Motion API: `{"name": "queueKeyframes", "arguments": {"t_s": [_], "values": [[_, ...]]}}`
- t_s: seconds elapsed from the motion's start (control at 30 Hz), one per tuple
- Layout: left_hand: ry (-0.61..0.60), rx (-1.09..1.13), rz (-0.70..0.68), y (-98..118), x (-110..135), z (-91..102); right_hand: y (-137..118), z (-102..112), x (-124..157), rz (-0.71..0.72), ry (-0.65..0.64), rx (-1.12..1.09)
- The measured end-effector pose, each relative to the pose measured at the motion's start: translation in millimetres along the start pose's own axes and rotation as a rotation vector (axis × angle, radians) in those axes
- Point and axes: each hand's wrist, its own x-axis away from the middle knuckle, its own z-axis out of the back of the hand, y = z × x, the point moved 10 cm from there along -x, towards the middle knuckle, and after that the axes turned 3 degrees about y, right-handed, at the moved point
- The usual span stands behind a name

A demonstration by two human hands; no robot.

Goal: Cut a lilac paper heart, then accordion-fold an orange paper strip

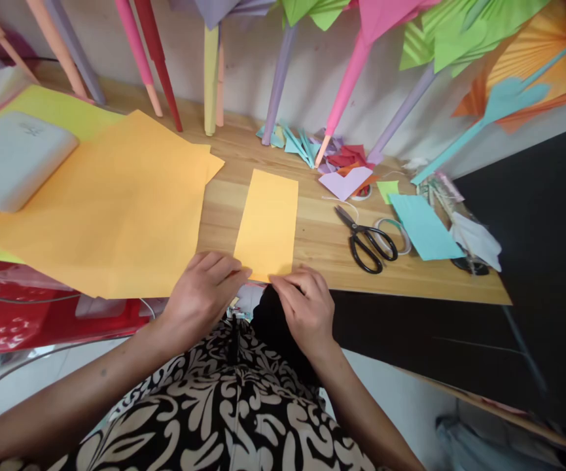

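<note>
A narrow rectangle of orange-yellow paper (269, 222) lies flat on the wooden table, its near end at the front edge. My left hand (209, 288) pinches that paper's near left corner between thumb and fingers. At the near right corner, my right hand (306, 302) has its fingertips closed on the same edge. Whether that edge is folded is hidden by the fingers. Left of the left hand rests a stack of larger orange-yellow sheets (130, 209). To the right of the paper lie black-handled scissors (367, 241), partly over a roll of tape (400, 239).
A white power bank (17, 157) weighs on the sheets at left. Paper scraps and a lilac paper heart (345, 182) lie towards the wall. A folded turquoise paper (424, 226) is at right. Rolled paper sticks with folded fans, such as a pink stick (349, 85), lean along the wall.
</note>
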Motion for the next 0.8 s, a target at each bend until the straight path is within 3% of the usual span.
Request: {"name": "queueKeyframes", "arguments": {"t_s": [0.17,0.3,0.37,0.47,0.5,0.57,0.67,0.8], "values": [[-0.020,0.024,0.017,-3,-4,5.4,-1,2,-5,-0.014,-0.058,0.009],[-0.116,0.220,0.064,3,-7,11.4,-1,5,-13,-0.059,-0.298,-0.138],[-0.246,0.410,0.130,8,-9,13.5,-5,7,-15,-0.079,-0.502,-0.333],[-0.567,0.723,0.264,23,-6,14.3,-24,24,-21,-0.043,-0.753,-0.665],[-0.661,0.802,0.295,30,-5,17.3,-31,33,-27,-0.004,-0.793,-0.747],[-0.730,0.885,0.319,35,-14,29.0,-39,51,-44,0.050,-0.811,-0.820],[-0.613,0.858,0.288,19,-45,46.7,-32,60,-77,0.036,-0.763,-0.802],[-0.409,0.574,0.280,-42,-92,44.9,24,29,-119,-0.161,-0.598,-0.568]]}}
